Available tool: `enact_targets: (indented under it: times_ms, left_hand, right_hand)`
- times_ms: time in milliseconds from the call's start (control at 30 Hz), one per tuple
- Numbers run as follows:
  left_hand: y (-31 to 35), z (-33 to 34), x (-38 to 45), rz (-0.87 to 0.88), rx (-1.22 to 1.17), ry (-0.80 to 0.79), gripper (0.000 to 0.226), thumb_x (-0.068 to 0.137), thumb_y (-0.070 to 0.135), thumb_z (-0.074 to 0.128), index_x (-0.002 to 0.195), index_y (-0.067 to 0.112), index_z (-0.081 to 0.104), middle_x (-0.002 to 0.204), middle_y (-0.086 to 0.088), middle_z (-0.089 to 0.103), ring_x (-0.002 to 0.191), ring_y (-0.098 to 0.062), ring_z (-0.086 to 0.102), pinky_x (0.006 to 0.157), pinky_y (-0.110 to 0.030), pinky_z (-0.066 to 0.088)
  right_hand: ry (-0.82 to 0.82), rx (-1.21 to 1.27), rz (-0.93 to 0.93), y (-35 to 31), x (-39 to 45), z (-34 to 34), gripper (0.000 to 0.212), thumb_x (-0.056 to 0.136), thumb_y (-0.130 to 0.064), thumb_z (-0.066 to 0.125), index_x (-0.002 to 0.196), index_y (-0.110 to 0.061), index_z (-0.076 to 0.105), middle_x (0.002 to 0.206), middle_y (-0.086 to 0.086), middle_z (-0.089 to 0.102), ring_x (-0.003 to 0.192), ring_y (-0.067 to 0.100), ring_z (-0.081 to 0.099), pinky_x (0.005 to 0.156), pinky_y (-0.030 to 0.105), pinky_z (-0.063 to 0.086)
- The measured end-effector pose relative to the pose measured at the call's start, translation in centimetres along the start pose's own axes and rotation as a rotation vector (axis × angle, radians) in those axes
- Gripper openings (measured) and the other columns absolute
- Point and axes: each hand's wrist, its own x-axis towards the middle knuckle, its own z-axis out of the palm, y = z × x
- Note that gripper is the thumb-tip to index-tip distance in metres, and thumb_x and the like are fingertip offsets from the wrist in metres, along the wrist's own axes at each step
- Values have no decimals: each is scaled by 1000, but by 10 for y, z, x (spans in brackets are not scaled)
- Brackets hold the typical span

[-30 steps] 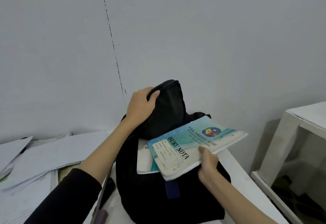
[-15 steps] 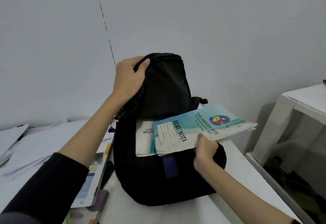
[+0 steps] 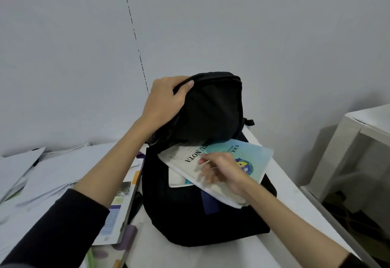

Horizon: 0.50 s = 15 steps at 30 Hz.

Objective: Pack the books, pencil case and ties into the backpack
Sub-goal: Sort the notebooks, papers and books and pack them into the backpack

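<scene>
Black fabric backpack (image 3: 202, 210) stands upright on my white bench (image 3: 160, 253), close to the wall, and my left hand (image 3: 164, 103) grips its top flap, fingers curled over the rim, holding the mouth open. My right hand (image 3: 221, 172) lies on the pale blue-green "BUKU NOTA" notebook (image 3: 238, 162); the fingers look loosely spread and motion-blurred, so I cannot tell whether they press it flat or pinch it. That notebook sits half in the opening, its far corner jutting out to the right, on top of a second white book (image 3: 176, 180) that is also only partly inside.

I judge the packing early: both books need pushing down, and I see no pencil case or ties, unless the dark blue strip (image 3: 209, 203) on the bag's front is one. Loose white papers (image 3: 42, 172) and a colourful printed booklet (image 3: 122, 206) crowd the left. The bench's right edge runs just beside the bag, with a gap before the white side table (image 3: 358, 132), so room is tight there.
</scene>
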Motion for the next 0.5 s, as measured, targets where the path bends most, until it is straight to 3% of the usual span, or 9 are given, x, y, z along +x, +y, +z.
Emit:
enact_targets:
  times_ms: [67, 100, 167, 233, 333, 433, 500]
  left_hand:
    - [0, 0, -2, -5, -1, -3, 23, 95, 24, 53, 98, 14, 73, 85, -1, 73, 80, -11, 63, 73, -23, 45]
    - [0, 1, -2, -6, -9, -1, 23, 95, 24, 53, 98, 14, 73, 86, -1, 73, 81, -12, 63, 74, -25, 47]
    - [4, 3, -2, -6, -25, 4, 23, 95, 24, 53, 101, 14, 73, 89, -1, 73, 85, -13, 65, 78, -29, 49]
    - [8, 6, -1, 0, -30, 2, 23, 95, 23, 53, 101, 13, 73, 91, -2, 74, 86, -15, 65, 80, -32, 48]
    - [14, 9, 0, 6, -32, -13, 23, 95, 22, 53, 103, 13, 73, 94, -1, 73, 89, -13, 65, 83, -33, 48]
    - [15, 8, -1, 9, -23, -24, 23, 95, 23, 53, 104, 13, 72, 95, 0, 73, 90, -14, 65, 84, -34, 49]
    - [13, 7, -1, 4, -25, -19, 23, 95, 22, 53, 101, 13, 73, 92, -2, 73, 87, -16, 65, 82, -33, 49]
  right_hand:
    - [430, -419, -172, 6, 14, -33, 13, 89, -18, 58, 89, -7, 65, 76, 5, 61, 64, 19, 57, 61, 31, 50]
    - [623, -578, -201, 12, 21, -48, 17, 87, -17, 59, 101, -7, 63, 90, 6, 61, 83, 21, 56, 74, 34, 47]
    - [845, -619, -138, 25, 33, -72, 47, 82, -16, 65, 125, -6, 49, 122, 13, 48, 115, 28, 42, 92, 38, 38]
    - [899, -483, -49, 26, 40, -79, 68, 80, -16, 70, 136, -5, 35, 137, 17, 36, 128, 31, 30, 101, 43, 34]
    - [977, -305, 6, 19, 47, -81, 73, 78, -12, 72, 137, -1, 31, 141, 19, 32, 130, 33, 27, 102, 42, 34]
    - [1036, -35, 98, 18, 51, -92, 52, 76, -8, 72, 119, 5, 45, 129, 22, 47, 120, 36, 43, 95, 42, 43]
    - [980, 133, 139, 21, 48, -95, 27, 75, -4, 70, 97, 2, 54, 110, 19, 61, 98, 33, 60, 82, 40, 53]
